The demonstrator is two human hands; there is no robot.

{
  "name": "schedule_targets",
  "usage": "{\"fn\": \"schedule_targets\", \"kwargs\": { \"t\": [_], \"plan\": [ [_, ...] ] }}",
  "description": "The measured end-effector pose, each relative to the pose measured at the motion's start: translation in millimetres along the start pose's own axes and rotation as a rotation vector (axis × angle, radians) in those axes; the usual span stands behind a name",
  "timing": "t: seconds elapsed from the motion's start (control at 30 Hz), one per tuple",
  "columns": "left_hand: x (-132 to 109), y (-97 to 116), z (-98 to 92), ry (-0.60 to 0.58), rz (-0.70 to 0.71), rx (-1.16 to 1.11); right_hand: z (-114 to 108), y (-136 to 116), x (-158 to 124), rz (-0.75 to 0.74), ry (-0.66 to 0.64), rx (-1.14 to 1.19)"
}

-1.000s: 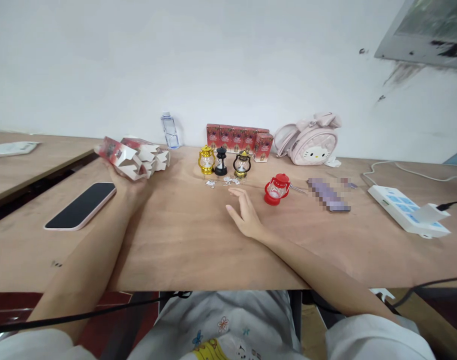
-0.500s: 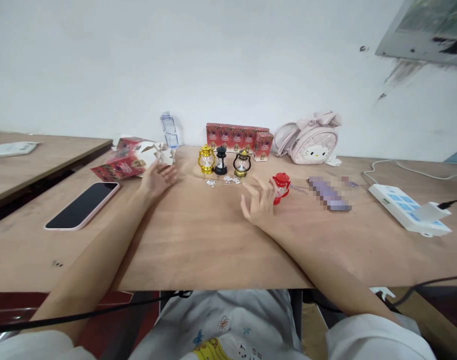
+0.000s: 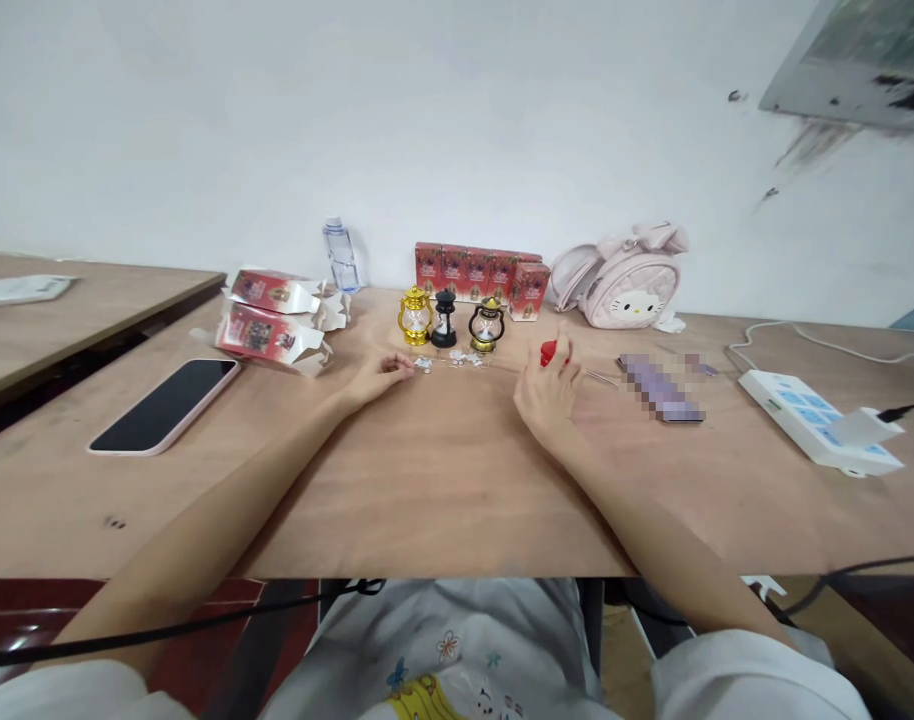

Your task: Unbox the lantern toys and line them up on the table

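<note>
My right hand (image 3: 545, 400) has its fingers curled round a small red toy lantern (image 3: 549, 350); only the lantern's top shows between them. On the tabletop, my left hand (image 3: 378, 378) lies with thumb and fingers drawn together, and anything in them is hidden. Its fingertips are beside small white pieces (image 3: 463, 357). Behind those pieces, three lanterns stand upright: a gold lantern (image 3: 415, 318), a black lantern (image 3: 443, 320) and a black-and-bronze lantern (image 3: 487, 326). A thin metal tool (image 3: 601, 378) lies right of my right hand.
Opened red-and-white boxes (image 3: 266, 335) lie at the left, near a phone (image 3: 164, 405). A clear bottle (image 3: 341, 258), several red boxes (image 3: 478, 275) and a pink bag (image 3: 629, 290) stand along the wall. A blurred purple object (image 3: 659, 388) and a power strip (image 3: 817, 415) lie at right.
My left hand has left the opened boxes and moved right to the white pieces; the boxes have shifted and settled. My right hand has closed over the red lantern.
</note>
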State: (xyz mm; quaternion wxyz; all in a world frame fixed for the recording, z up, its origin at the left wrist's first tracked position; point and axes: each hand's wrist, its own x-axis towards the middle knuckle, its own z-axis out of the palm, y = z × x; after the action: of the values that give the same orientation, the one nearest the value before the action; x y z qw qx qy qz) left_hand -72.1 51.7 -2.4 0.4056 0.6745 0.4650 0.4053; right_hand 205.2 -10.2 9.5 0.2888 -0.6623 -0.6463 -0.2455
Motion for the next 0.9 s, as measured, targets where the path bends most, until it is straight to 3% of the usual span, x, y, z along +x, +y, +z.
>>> {"fn": "schedule_targets", "kwargs": {
  "t": [0.23, 0.47, 0.6, 0.77, 0.9],
  "plan": [
    [3, -4, -1.6, -0.005, 0.028, 0.007, -2, 9, 6, 0.087, -0.004, 0.048],
    [0, -1, 5.1, 0.045, 0.030, 0.067, -1, 12, 6, -0.140, 0.081, 0.387],
    [-16, 14, 29.6, -0.032, 0.110, -0.005, -5, -5, -4, -0.105, 0.136, 0.741],
    [-41, 36, 74.7, -0.258, 0.199, -0.102, -10, -25, -19, 0.008, 0.116, 0.992],
    [-49, 42, 90.9, -0.198, 0.186, 0.004, -7, -31, -26, 0.038, 0.109, 1.069]
  ]
}}
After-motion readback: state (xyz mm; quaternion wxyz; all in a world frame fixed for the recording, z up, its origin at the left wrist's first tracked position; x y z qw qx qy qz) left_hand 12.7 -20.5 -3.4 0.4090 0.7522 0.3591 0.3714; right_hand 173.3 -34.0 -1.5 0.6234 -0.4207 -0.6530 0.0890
